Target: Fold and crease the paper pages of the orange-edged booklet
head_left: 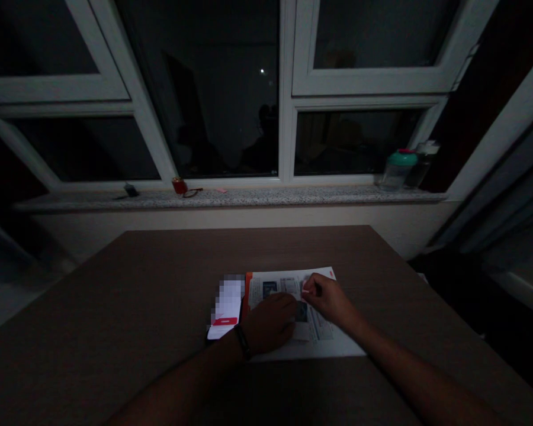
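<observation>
Left forearm point(177, 387) is lying low across my feed (dim picture on my end), left hand point(269, 324) is resting curled on a printed sheet point(324, 343), and right hand point(327, 299) is pinching a small pale scrap point(305, 291) between closed fingertips. Sheet is lying flat on a brown table point(115, 307), probably light and floppy, best taken by its edge.

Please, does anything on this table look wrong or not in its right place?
Nothing looks spilled or damaged. The one odd thing is the smartphone: the top part of its screen shows only as blurry pixel blocks, so it cannot be read. It lies beside the printed sheet, close to the left hand.
</observation>
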Demonstrator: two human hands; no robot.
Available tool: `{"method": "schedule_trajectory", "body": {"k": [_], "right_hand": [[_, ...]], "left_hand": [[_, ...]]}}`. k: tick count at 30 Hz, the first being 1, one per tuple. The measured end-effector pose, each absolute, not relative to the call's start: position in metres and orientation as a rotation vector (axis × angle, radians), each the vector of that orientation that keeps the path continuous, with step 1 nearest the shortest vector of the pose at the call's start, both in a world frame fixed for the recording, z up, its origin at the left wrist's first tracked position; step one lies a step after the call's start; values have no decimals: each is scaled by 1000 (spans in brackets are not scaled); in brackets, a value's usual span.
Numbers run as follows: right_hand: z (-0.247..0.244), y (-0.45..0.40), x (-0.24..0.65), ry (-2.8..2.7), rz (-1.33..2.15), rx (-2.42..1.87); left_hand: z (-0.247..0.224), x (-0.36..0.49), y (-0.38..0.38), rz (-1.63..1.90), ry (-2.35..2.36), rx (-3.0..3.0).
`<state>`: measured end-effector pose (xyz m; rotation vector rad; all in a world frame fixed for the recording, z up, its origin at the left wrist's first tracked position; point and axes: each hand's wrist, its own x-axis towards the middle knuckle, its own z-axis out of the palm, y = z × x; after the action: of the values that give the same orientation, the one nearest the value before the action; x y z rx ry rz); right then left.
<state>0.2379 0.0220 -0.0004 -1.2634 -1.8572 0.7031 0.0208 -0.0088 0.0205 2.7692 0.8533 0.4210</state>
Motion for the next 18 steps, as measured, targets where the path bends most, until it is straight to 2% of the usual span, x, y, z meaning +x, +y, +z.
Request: {"method": "schedule_trajectory", "body": {"k": [10, 15, 18], "right_hand": [[-12, 35, 244, -1847, 607, -1301], [-17, 33, 250, -1993, 841, -1169], [-16, 30, 251, -2015, 847, -1131]], "left_hand": [[23, 22, -11, 410, 848, 2785], [19, 20, -11, 448, 853, 2764], [18, 20, -11, 478, 876, 2739]]}}
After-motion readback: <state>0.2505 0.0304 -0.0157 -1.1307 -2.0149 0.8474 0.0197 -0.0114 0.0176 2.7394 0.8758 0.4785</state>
